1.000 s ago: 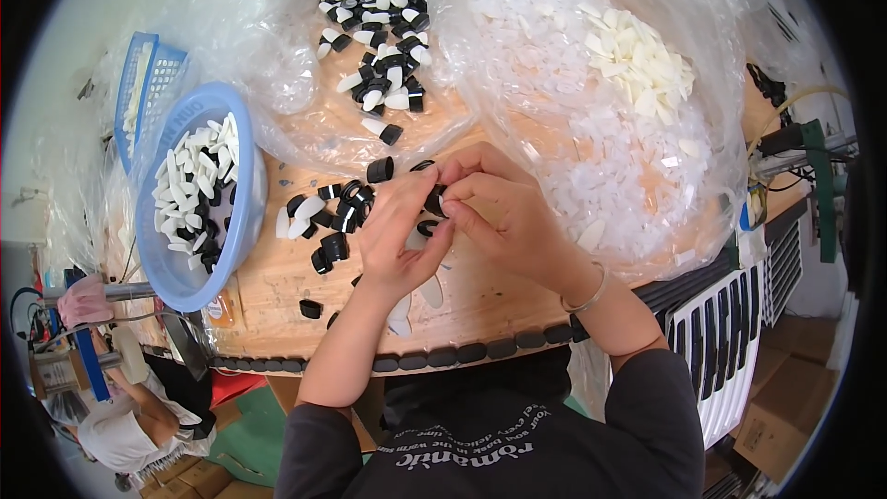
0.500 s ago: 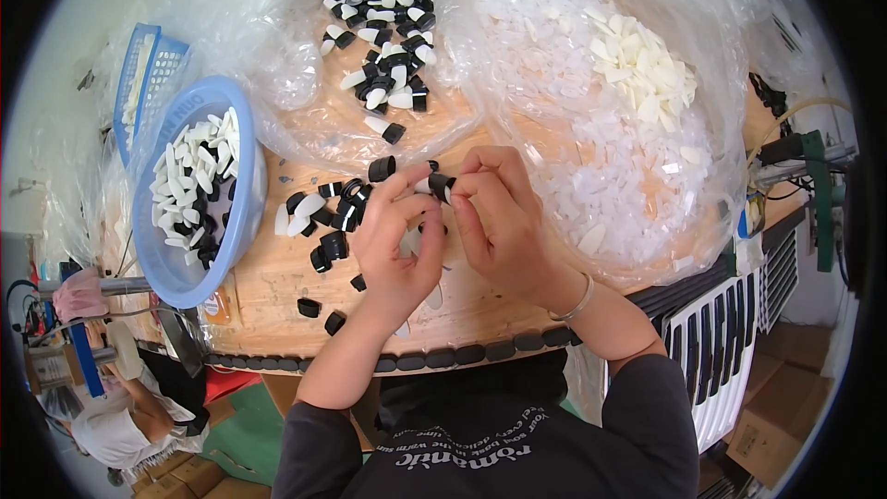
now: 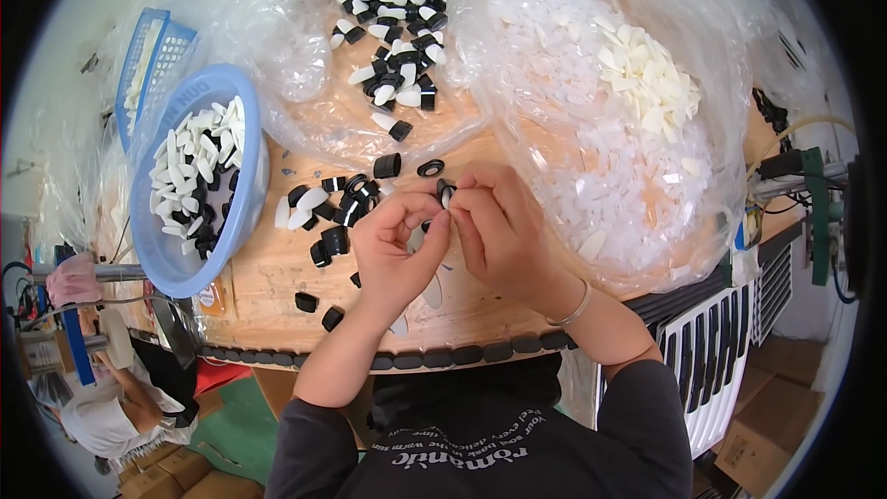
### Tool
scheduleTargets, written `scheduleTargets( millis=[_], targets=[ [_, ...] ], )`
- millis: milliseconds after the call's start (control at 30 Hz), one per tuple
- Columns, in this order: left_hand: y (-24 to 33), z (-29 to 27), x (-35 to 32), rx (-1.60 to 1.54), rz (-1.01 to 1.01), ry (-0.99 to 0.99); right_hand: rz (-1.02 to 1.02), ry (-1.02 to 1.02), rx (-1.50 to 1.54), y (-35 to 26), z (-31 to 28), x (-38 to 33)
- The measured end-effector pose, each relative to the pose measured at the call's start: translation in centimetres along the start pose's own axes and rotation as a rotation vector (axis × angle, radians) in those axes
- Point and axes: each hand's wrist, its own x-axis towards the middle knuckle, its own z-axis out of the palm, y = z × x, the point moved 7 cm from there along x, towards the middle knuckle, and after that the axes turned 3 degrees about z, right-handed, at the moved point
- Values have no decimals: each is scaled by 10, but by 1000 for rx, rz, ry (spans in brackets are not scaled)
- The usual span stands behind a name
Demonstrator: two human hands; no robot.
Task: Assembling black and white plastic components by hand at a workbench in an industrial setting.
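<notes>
Pinched between the fingertips of both hands is a small black cap [image 3: 444, 188] with a white tip showing at its lower side. My left hand [image 3: 399, 245] is closed, its thumb and forefinger meeting at the cap's near end. My right hand [image 3: 504, 226] grips the same cap from the right with thumb and forefinger. How the white tip sits in the cap is hidden by the fingers. Just beyond the fingertips lie a black ring [image 3: 431, 168] and a black cap [image 3: 387, 165]. Loose black caps [image 3: 334, 240] and white oval pieces [image 3: 312, 199] are left of my left hand.
Black caps with white pieces [image 3: 397, 28] are heaped at the far middle. Clear plastic sheeting [image 3: 517, 129] holds translucent flakes [image 3: 591, 171] and cream pieces [image 3: 651, 83]. A blue basin [image 3: 254, 222] stands left by a blue basket [image 3: 174, 48]. Another person [image 3: 120, 416] is at lower left.
My left hand has lowered slightly, its fingers curling in beside my right fingertips. The black cap is turned more upright. The ring beyond the hands is now uncovered.
</notes>
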Motion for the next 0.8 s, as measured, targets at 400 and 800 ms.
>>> scheduleTargets(
  millis=[400, 800],
  targets=[
    [9, -2, 2, 47, 61, 79, -120, -2, -162, -12, 5, -3],
    [5, 3, 9, -104, -65, -21, 295, -53, 240, 28, -2, -1]
  ],
)
